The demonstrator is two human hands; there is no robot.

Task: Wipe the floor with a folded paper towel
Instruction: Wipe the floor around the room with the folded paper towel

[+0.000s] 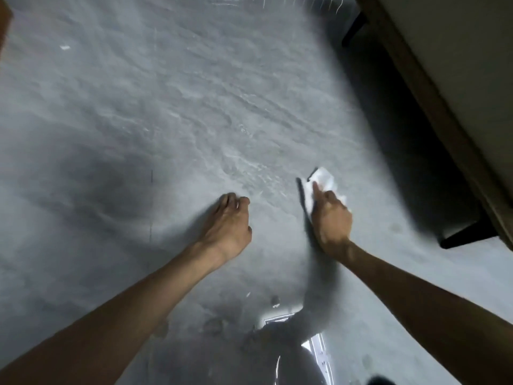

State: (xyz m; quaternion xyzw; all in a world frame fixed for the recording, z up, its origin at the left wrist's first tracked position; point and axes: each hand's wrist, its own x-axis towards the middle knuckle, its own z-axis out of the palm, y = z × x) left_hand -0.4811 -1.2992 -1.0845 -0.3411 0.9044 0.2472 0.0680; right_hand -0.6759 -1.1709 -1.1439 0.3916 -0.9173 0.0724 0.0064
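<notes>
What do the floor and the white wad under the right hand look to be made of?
Floor: likely smooth concrete or cement, matte grey, with glossy wet swirl streaks. Paper towel: thin white paper, folded and creased, pressed flat by the right hand.

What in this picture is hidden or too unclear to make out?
Head view only:
- Paper towel: its near part is hidden under the right hand.
- Left hand: palm faces down, so floor contact is unclear.
- Furniture: cut off by the right edge.
- White fleck on the floor: too small to identify.
</notes>
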